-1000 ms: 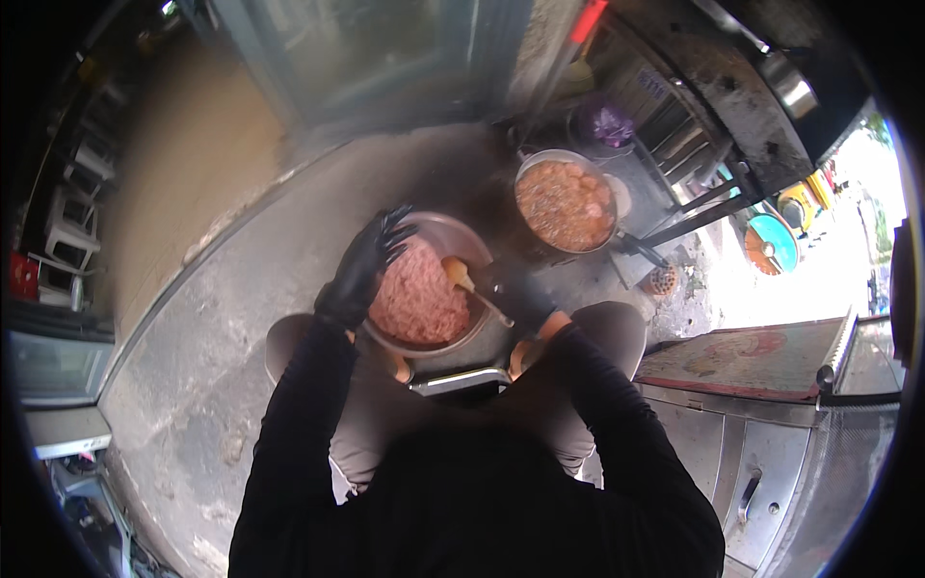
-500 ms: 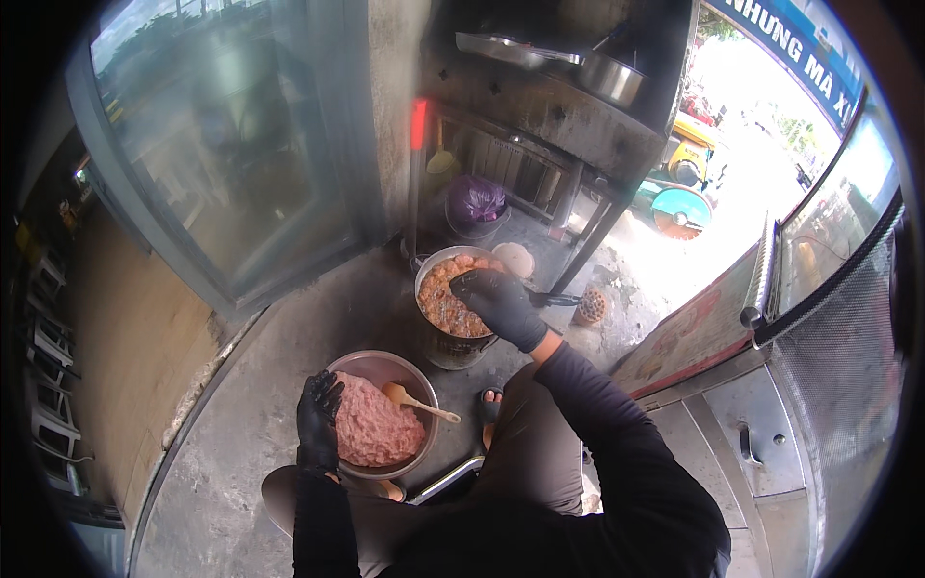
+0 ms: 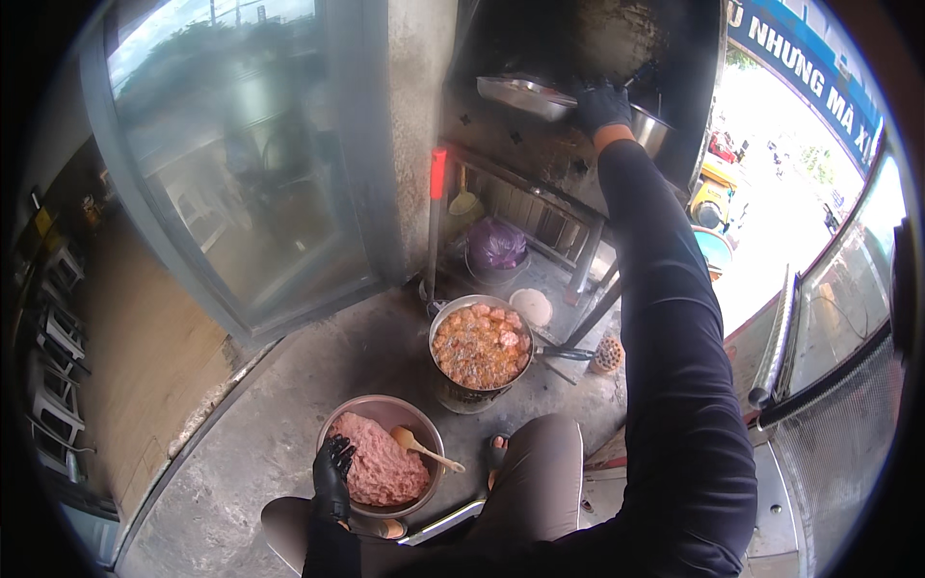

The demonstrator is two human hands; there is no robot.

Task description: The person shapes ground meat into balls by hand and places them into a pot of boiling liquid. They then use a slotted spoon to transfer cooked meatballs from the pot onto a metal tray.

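Pink Mince in a Metal Bowl, Beside a Frying Pot

Item 1, Pink Mince. You are keeping this in the Metal Bowl, which is standing on the ground to the left of the Frying Pot and nearer to you. The meat is lying in one moist, raw-looking mass, its surface showing ridges and small lumps; a band of bare wall is showing on the bowl's far side.

Item 2, wooden spoon. Pale; its head is resting in the meat, its handle jutting over the bowl's rim on the near side of the Frying Pot.

Item 3, meatballs. Rounded pieces are crowding the Frying Pot in bubbling liquid, mostly browning orange, a few paler pink ones showing at the far right.

Item 4, your left hand. Black-gloved, left of the Frying Pot and nearer to you; its fingers are spreading loosely, part bent, touching the meat at the bowl's left rim and gripping nothing visible.

Item 5, your right hand. Black-gloved, hovering beyond the Frying Pot and to its right, between a shallow metal pan and a silver saucepan. Its fingers are mostly hiding; how far they are opening, or whether they are holding anything, cannot be told.
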